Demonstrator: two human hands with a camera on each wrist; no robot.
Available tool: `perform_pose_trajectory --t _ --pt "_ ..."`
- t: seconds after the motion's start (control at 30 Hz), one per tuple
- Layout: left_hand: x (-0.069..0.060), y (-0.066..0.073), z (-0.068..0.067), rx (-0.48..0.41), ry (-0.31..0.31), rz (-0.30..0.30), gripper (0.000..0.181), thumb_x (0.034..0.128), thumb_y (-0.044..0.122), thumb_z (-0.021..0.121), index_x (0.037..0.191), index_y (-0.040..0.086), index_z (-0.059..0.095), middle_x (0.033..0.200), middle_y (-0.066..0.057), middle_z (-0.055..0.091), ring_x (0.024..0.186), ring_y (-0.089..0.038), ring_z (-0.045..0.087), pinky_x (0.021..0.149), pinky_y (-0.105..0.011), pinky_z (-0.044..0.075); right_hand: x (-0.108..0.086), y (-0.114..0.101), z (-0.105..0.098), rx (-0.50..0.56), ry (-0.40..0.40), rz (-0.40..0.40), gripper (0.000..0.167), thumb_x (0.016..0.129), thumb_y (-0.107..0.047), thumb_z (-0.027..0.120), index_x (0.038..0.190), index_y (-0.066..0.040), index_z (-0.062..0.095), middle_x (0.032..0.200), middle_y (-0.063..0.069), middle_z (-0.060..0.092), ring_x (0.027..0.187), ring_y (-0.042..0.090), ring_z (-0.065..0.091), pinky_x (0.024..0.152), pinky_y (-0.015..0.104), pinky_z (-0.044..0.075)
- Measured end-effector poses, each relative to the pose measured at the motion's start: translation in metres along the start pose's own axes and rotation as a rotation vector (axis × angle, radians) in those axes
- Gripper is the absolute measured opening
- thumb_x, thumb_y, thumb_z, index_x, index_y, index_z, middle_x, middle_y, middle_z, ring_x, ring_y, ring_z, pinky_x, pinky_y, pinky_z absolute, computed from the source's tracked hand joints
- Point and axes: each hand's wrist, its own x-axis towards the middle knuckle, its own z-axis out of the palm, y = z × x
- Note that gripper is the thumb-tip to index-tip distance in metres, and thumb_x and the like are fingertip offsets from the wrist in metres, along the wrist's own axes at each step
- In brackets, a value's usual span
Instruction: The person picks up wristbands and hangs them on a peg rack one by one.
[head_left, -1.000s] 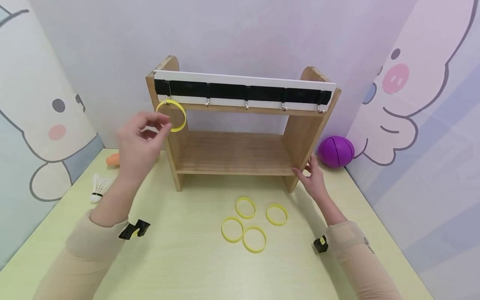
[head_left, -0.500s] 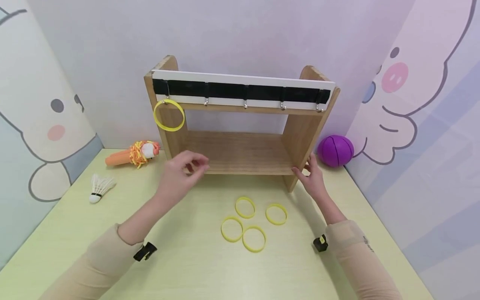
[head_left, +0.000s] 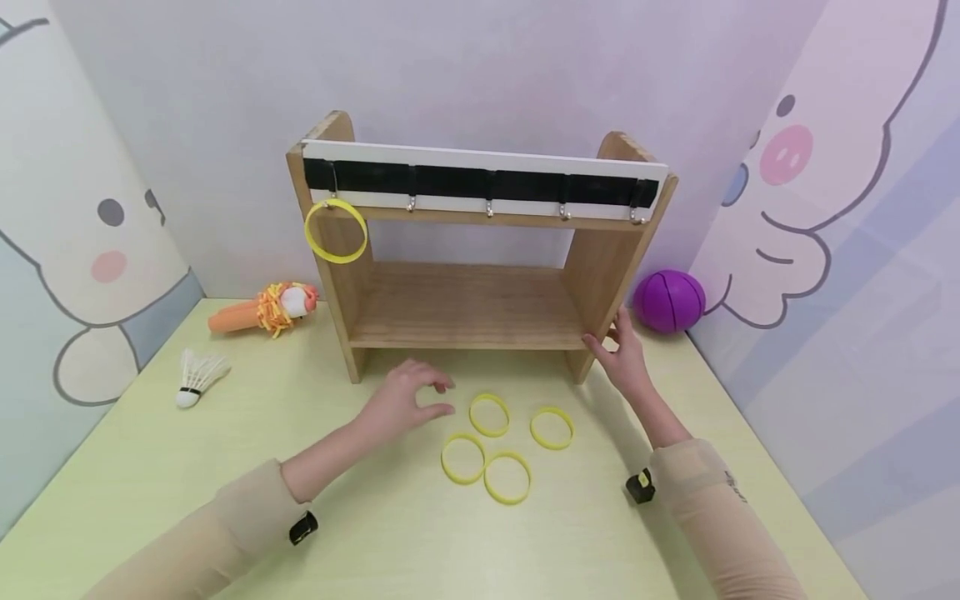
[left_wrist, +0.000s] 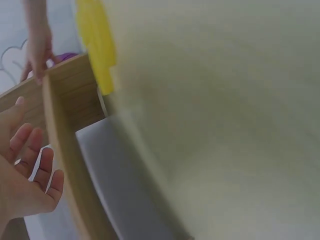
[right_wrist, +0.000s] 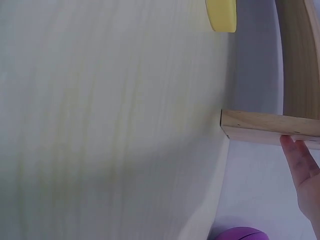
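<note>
My left hand (head_left: 397, 404) hovers over the table just left of a loose yellow ring (head_left: 491, 434), thumb and fingers spread apart, holding nothing. Several thin yellow rings lie grouped here, among them one at the right (head_left: 551, 447). Another yellow ring (head_left: 336, 259) hangs from the leftmost hook of a black strip (head_left: 450, 181) on the wooden shelf (head_left: 465, 308). At the shelf's right side panel (head_left: 609, 267), my right hand (head_left: 628, 362) grips the lower edge, thumb at the front and fingers on the outer side. The right wrist view shows fingertips (right_wrist: 287, 142) touching that wood.
A purple ball (head_left: 669, 302) sits right of the shelf. To the left lie an orange toy (head_left: 262, 310) with a shaggy yellow-orange collar and a white shuttlecock (head_left: 198, 379). Walls with cartoon drawings stand behind and on both sides of the table (head_left: 420, 542).
My left hand has let go of the ring, now hanging on the leftmost hook, and has moved down and right toward the loose rings, its fingers opening. My right hand has stayed on the shelf.
</note>
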Motion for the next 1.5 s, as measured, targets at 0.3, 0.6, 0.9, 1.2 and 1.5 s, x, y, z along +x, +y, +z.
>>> perform_pose_trajectory --t 0.3,0.6,0.9,1.2,1.5 --pt "-0.007 -0.006 0.026 0.052 -0.173 0.002 0.027 0.0716 0.024 0.082 0.095 0.014 0.072 0.081 0.004 0.067 0.086 -0.019 0.055 0.083 -0.044 0.040 0.000 0.001 0.000 0.005 -0.004 0.021 0.071 0.086 0.002 0.064 0.145 -0.004 0.025 0.139 0.030 0.041 0.104 0.051 0.055 0.082 0.058 0.048" --pt "-0.008 -0.015 0.041 0.051 -0.259 -0.011 0.016 0.0745 0.027 0.080 0.084 0.019 0.071 0.070 0.016 0.060 0.075 -0.009 0.050 0.080 -0.039 0.041 0.000 0.002 -0.001 -0.006 -0.009 0.024 0.069 0.087 0.001 0.064 0.144 -0.004 0.025 0.140 0.029 0.040 0.106 0.048 0.055 0.086 0.047 0.049" --pt "-0.004 -0.016 0.047 0.051 -0.311 0.014 0.010 0.0771 0.021 0.078 0.073 0.020 0.069 0.065 0.015 0.059 0.066 -0.004 0.049 0.072 -0.025 0.040 0.001 0.001 0.000 0.006 -0.007 0.028 0.071 0.086 0.001 0.064 0.145 -0.005 0.025 0.139 0.028 0.042 0.107 0.047 0.055 0.088 0.031 0.048" --pt "-0.004 -0.012 0.047 0.018 -0.324 -0.007 0.009 0.0797 0.017 0.076 0.073 0.019 0.069 0.067 0.014 0.060 0.067 -0.006 0.050 0.067 -0.021 0.042 -0.001 0.001 0.000 0.016 -0.034 0.049 0.071 0.088 0.000 0.063 0.146 -0.005 0.022 0.142 0.031 0.036 0.110 0.052 0.050 0.091 0.063 0.042" --pt "0.000 -0.006 0.038 -0.036 -0.305 -0.015 0.012 0.0798 0.015 0.075 0.072 0.019 0.067 0.068 0.013 0.057 0.065 -0.004 0.051 0.060 -0.018 0.045 0.000 -0.001 -0.001 0.020 -0.034 0.047 0.071 0.088 0.000 0.062 0.146 -0.005 0.022 0.142 0.030 0.036 0.111 0.052 0.050 0.094 0.062 0.039"
